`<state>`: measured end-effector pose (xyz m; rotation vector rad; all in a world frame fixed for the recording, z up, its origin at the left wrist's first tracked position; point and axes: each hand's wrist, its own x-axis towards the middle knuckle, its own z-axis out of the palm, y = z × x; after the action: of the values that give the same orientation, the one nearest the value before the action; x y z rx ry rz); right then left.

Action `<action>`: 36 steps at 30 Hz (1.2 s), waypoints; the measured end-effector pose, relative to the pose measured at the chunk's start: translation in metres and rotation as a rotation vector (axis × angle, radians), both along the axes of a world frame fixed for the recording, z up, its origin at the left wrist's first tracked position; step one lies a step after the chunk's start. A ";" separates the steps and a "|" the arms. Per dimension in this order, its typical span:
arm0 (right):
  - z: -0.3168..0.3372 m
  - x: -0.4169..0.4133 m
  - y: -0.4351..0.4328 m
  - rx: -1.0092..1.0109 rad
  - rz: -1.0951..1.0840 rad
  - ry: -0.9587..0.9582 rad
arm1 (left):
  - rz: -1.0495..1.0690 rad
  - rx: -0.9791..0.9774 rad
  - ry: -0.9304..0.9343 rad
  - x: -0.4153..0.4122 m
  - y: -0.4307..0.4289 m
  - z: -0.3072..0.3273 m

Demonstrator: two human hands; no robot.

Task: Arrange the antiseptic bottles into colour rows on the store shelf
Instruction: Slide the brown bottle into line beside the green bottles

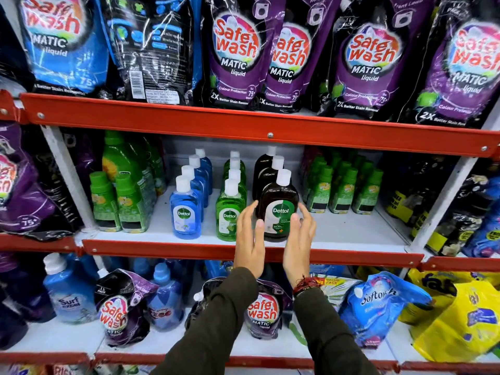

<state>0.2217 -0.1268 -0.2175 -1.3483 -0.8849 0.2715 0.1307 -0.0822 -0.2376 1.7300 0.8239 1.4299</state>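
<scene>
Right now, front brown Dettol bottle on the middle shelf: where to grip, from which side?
Grip the front brown bottle at its wide lower body, fingers on the left and right flanks, coming straight in from the shelf's open front. It stands upright, its neck and white cap are narrow, and the green row crowds its left. The left hand and right hand already flank it, open.

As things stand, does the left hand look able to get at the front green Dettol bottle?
Probably yes. The left hand is open beside the front brown bottle, and the front green bottle stands just to its left at the shelf edge, with nothing in front.
</scene>
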 end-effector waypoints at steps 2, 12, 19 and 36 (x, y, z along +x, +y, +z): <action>-0.001 -0.015 0.001 0.059 -0.040 -0.100 | 0.102 0.117 -0.004 -0.012 -0.002 0.000; 0.004 -0.077 0.026 -0.095 0.404 0.009 | 0.018 -0.161 -0.091 -0.060 0.029 0.003; -0.009 -0.074 0.036 -0.073 0.428 0.082 | -0.071 -0.176 -0.075 -0.072 0.037 0.003; -0.014 -0.078 0.035 -0.015 0.356 0.071 | -0.126 -0.131 -0.011 -0.082 0.033 0.003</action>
<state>0.1433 -0.0922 -0.2313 -1.1814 -1.0624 0.5982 0.0483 -0.0490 -0.2348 1.6437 0.7715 1.2727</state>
